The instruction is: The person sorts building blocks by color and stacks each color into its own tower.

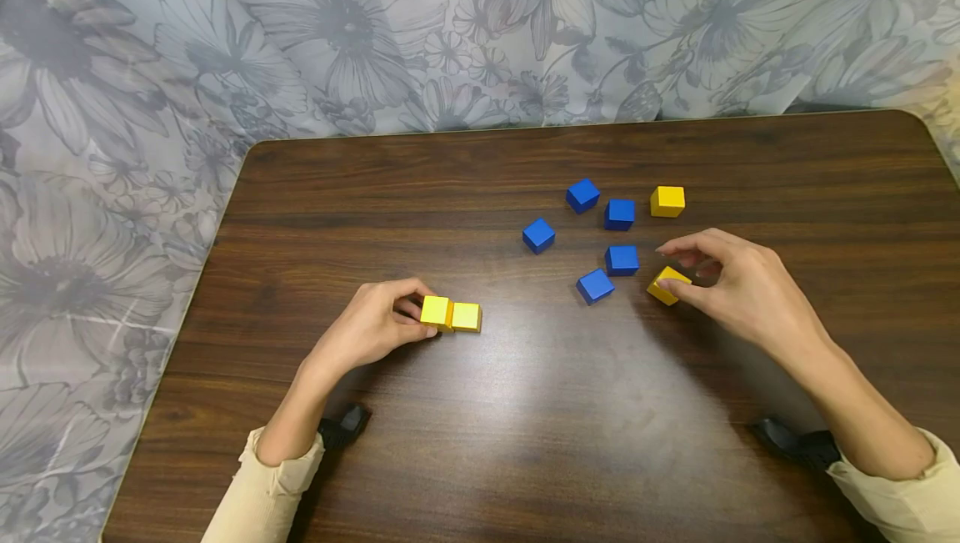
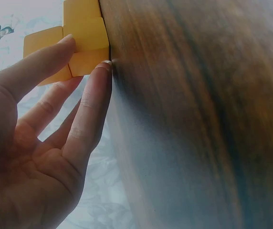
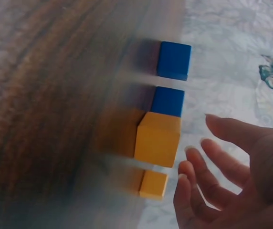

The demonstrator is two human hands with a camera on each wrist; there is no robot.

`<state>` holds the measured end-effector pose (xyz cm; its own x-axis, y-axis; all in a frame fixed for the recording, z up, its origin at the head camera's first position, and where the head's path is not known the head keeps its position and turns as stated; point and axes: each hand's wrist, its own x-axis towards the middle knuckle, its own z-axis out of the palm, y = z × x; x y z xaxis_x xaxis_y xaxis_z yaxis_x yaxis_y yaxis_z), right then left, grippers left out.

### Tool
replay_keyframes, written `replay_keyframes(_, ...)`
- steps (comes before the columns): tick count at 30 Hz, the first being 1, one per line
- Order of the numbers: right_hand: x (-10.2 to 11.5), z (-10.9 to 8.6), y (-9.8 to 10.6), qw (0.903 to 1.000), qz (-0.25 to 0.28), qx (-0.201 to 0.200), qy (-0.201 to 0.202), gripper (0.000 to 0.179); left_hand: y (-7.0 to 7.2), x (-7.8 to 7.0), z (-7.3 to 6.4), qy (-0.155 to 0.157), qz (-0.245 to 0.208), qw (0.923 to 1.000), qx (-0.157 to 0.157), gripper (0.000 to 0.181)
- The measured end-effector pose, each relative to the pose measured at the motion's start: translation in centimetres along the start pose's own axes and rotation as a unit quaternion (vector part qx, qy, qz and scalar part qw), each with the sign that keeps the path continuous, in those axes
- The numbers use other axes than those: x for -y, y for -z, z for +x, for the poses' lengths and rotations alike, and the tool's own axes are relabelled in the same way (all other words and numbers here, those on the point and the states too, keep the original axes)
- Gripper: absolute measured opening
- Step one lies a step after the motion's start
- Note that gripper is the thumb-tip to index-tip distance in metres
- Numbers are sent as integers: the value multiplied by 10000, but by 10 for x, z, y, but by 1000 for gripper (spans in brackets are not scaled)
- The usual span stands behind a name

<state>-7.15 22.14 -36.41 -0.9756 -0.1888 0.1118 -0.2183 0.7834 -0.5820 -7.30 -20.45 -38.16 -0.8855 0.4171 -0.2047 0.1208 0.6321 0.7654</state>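
Head view: I see L hand (image 1: 375,322) pinching yellow stack (image 1: 435,311), prob. steadying it; R hand (image 1: 742,289) parted, empty, nr yellow cube (image 1: 661,291).

Mid-frame, the cubes (image 1: 622,260) were yellow or blue. The upper backdrop (image 1: 348,34) was grey-flowered, the brown table (image 1: 420,218) dark-grained.
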Motion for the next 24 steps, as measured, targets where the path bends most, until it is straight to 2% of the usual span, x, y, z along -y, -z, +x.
replay_keyframes(8,-8,-4,-1,9995,-160,259,-44,38,0,1,0,-31,16,10000,-17,29)
replay_keyframes(24,-10,-3,-6,9941,-373,900,-479,42,0,1,-1,-4,50,10000,-44,29)
